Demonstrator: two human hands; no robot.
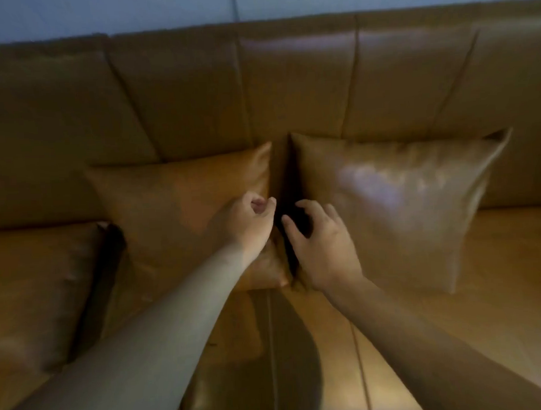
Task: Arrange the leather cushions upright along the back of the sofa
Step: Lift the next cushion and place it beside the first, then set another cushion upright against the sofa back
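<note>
Two tan leather cushions lean upright against the sofa back (196, 93), side by side with a narrow dark gap between them. The middle cushion (170, 209) stands left of the gap, the right cushion (396, 205) stands right of it. My left hand (248, 224) hovers over the middle cushion's right edge with fingers curled loosely and nothing in them. My right hand (320, 246) rests at the right cushion's left edge, fingers spread and bent, holding nothing. A third cushion (40, 295) lies flatter at the far left on the seat.
The sofa seat (453, 305) stretches across the front, with seams running toward me. A pale wall (285, 2) rises behind the sofa back. The light is dim and the picture is blurred.
</note>
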